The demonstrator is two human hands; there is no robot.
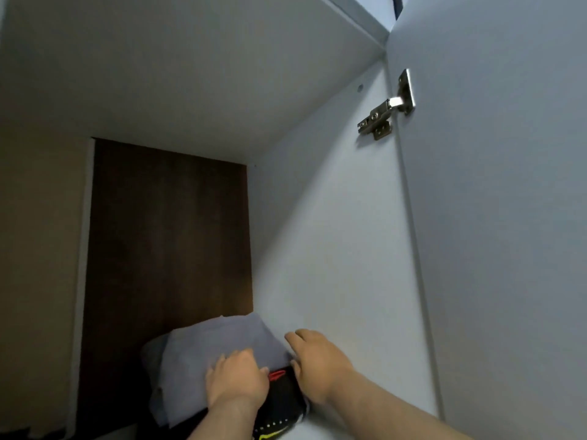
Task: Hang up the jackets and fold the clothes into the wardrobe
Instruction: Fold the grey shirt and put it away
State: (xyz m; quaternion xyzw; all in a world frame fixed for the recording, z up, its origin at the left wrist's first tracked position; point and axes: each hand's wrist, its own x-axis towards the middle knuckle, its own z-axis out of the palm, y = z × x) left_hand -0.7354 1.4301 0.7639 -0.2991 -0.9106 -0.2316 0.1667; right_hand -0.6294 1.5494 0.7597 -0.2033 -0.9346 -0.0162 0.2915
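head view: the folding seems done and the stowing step is under way. a folded grey garment [219, 341] is lying on top of a black garment [279, 404] with red and yellow markings. both are sitting as one stack on the pale wardrobe shelf [330, 428], pushed up close to the right side wall [317, 249].

the left hand [236, 379] is resting on the near edge of the grey garment, its fingers curling into the cloth and seemingly gripping it. the right hand [314, 366] is lying against the right flank of the stack, thumb sticking up. its fingers are hiding behind the cloth, so i cannot tell whether they are holding anything.

next, i am guessing, the stack is wanting a gentle squaring or push towards the back, with the top layer held flat so it is not sliding off.

around it, a dark brown back panel [168, 233] is closing the compartment. a pale board [190, 74] is running overhead. a metal hinge [386, 106] is joining the wall to the open door [495, 217].
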